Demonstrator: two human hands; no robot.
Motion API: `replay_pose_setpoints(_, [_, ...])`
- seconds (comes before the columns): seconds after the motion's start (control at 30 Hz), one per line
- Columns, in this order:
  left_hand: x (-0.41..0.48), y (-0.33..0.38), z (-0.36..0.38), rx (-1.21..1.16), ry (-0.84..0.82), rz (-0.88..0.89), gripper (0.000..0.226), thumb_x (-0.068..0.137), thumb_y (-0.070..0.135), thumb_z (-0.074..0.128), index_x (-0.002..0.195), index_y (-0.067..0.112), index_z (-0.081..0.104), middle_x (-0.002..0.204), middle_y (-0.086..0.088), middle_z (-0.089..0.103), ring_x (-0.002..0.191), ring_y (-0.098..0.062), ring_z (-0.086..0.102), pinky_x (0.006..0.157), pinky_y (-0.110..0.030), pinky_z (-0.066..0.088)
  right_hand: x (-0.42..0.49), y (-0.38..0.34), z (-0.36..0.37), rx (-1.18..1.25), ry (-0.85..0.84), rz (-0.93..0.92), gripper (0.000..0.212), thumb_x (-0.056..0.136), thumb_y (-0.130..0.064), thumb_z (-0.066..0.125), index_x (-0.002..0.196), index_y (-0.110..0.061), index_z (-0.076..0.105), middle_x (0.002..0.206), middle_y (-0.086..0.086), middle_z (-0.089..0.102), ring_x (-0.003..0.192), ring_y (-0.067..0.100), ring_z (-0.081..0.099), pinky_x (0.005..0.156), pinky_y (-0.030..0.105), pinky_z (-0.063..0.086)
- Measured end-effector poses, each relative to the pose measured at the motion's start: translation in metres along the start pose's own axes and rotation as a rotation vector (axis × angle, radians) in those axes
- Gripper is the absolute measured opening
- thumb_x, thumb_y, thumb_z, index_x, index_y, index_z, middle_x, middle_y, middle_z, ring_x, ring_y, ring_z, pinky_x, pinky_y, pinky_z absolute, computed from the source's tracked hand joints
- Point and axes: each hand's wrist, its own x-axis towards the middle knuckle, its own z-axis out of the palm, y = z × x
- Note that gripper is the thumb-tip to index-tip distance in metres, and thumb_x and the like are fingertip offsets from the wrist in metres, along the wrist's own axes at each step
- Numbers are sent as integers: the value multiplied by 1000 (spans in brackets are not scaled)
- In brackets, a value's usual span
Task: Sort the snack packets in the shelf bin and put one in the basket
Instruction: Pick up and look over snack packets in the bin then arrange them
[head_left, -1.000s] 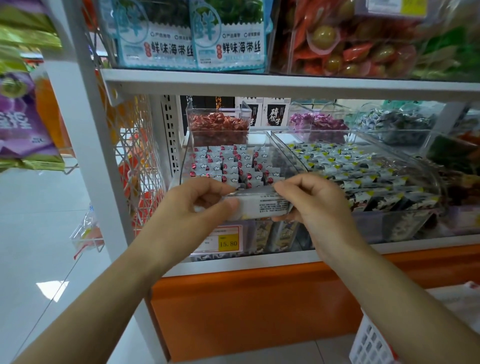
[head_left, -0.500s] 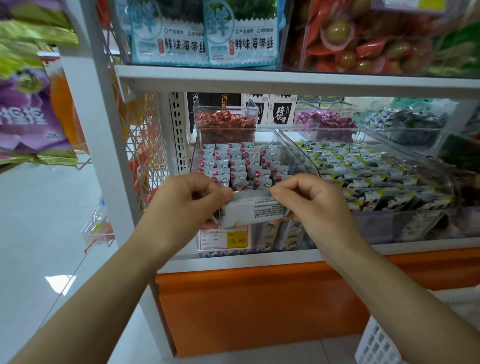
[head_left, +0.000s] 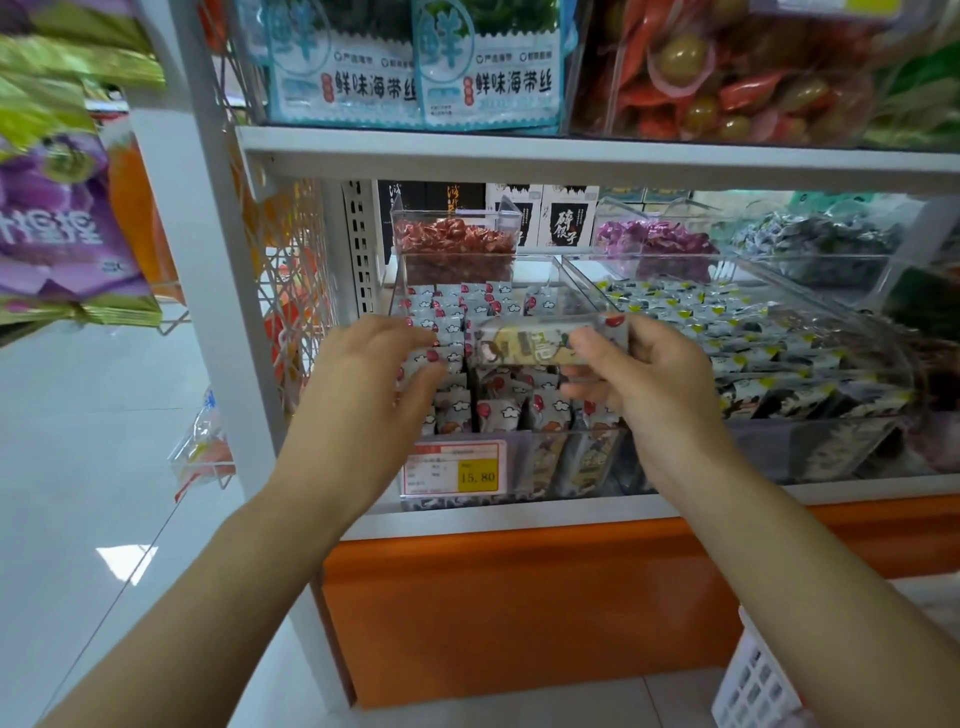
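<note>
A clear shelf bin (head_left: 511, 457) holds several small grey snack packets (head_left: 498, 413) with red and white marks, standing in rows. My right hand (head_left: 644, 379) grips one long packet (head_left: 530, 345) by its right end, held level above the bin. My left hand (head_left: 363, 379) hovers at the bin's left side with fingers spread and relaxed, holding nothing and apart from the held packet. The white plastic basket (head_left: 753, 680) shows at the bottom right corner, below my right forearm.
A second clear bin (head_left: 810, 447) of yellow-marked packets stands to the right. Small bins of red (head_left: 452, 244) and purple (head_left: 649, 239) sweets sit behind. A white shelf board (head_left: 571, 156) runs overhead. A yellow price tag (head_left: 478, 475) hangs on the bin front.
My left hand has let go of the packet and opened. My right hand alone now holds it, turned so its printed face shows, slightly higher over the bin.
</note>
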Motion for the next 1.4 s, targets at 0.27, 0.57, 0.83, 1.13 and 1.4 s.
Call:
replay_pose_setpoints(0.27, [-9, -8, 20, 404, -380, 104, 67, 84, 60, 14, 134, 26, 43, 140, 9, 35, 138, -13, 11, 116, -46, 3, 12, 4, 10, -15, -23, 21, 6, 89, -13, 62, 90, -7, 62, 79, 1, 62, 65, 11, 66, 67, 29, 59])
replay_pose_setpoints(0.57, [-10, -12, 13, 331, -405, 117, 45, 89, 55, 31, 121, 28, 47, 141, 11, 39, 143, -10, 4, 116, -52, 0, 29, 8, 23, -363, -163, -27, 31, 87, -17, 66, 113, -3, 59, 107, 8, 65, 67, 9, 67, 63, 24, 59])
replay_pose_setpoints(0.83, [-11, -17, 10, 358, -406, 155, 46, 91, 54, 35, 130, 33, 40, 150, 12, 26, 144, -9, -4, 116, -51, -2, 45, 4, 38, -757, -201, -299, 49, 82, -32, 71, 125, -13, 58, 116, 5, 62, 92, 9, 49, 73, 12, 35])
replay_pose_setpoints(1.13, [-10, -21, 4, 327, -307, 124, 53, 88, 52, 42, 135, 26, 37, 157, 2, 8, 143, -13, -12, 115, -41, -2, 38, 18, 65, -1109, -398, -380, 37, 83, -36, 67, 116, -19, 64, 114, 1, 64, 111, 21, 49, 92, 36, 39])
replay_pose_setpoints(1.4, [-8, -25, 0, 312, -308, 97, 60, 87, 53, 43, 139, 25, 33, 157, 1, 7, 143, -14, -11, 115, -41, 0, 55, 11, 64, -1084, -576, -315, 21, 93, -21, 53, 84, -24, 71, 83, -5, 68, 80, 8, 47, 85, 34, 41])
